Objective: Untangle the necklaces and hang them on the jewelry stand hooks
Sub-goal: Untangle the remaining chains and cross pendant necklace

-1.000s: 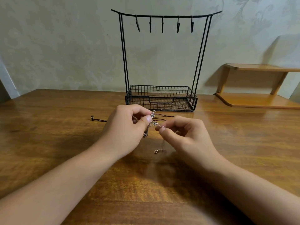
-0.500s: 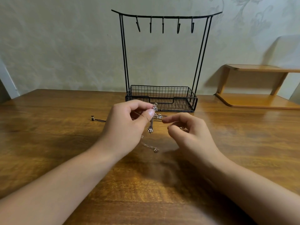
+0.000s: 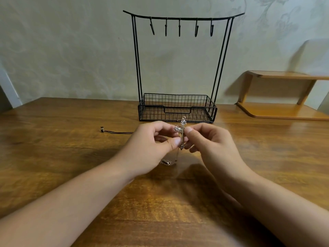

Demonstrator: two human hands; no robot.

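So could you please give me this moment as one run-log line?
phase: untangling | left hand: pinches necklaces | right hand: pinches necklaces | hooks: bare | black cord: on table

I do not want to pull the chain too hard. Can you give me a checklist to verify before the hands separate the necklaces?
1. Left hand pinches the silver pendant: ok.
2. Right hand also pinches at the pendant: ok.
3. Thin chain hangs slack, its clasp end resting on the table: ok.
4. Black cord lies on the table, free of the pendant: cannot tell, it runs behind the left hand.
5. The knot itself is visible: not ok, fingers hide it.
6. Hooks on the jewelry stand are all free: ok.
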